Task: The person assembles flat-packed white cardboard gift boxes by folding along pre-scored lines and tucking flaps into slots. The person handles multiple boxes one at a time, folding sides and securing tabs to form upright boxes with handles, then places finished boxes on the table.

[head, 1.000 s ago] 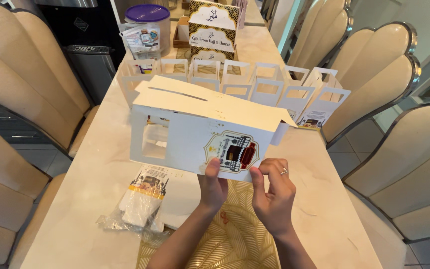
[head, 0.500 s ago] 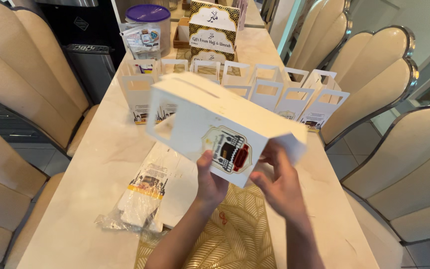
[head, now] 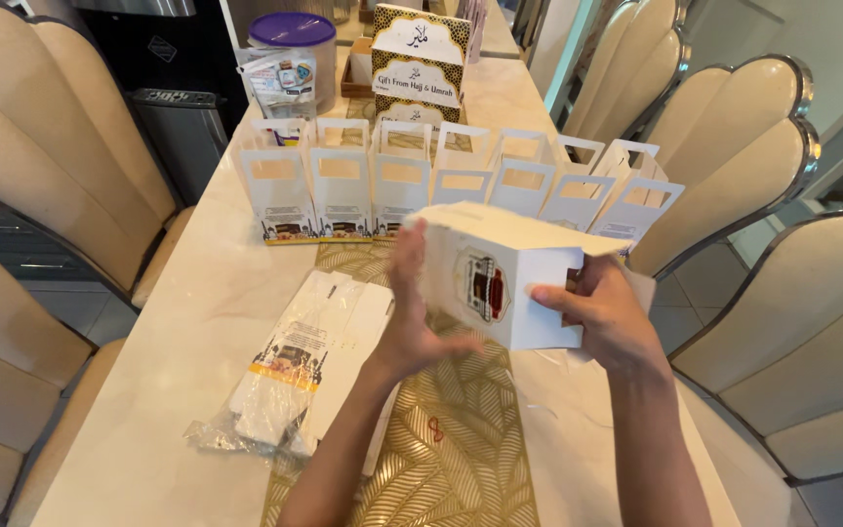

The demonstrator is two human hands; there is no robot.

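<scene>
**Above the gold runner, a white box between two hands**

On the table at left we see a plastic packet of flat boxes point(head: 290, 376). Our left hand point(head: 412, 317) presses spread fingers against the white gift box point(head: 504, 283); our right hand point(head: 607, 312) pinches its right edge. Behind stands a row of handled white boxes point(head: 441, 185).

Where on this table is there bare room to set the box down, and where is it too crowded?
Bare marble table lies along the left edge, between the plastic packet of flat boxes and the chairs. A smaller patch sits right of the gold runner. The far end is crowded: the row of folded boxes, a purple-lidded jar and a printed carton.
</scene>
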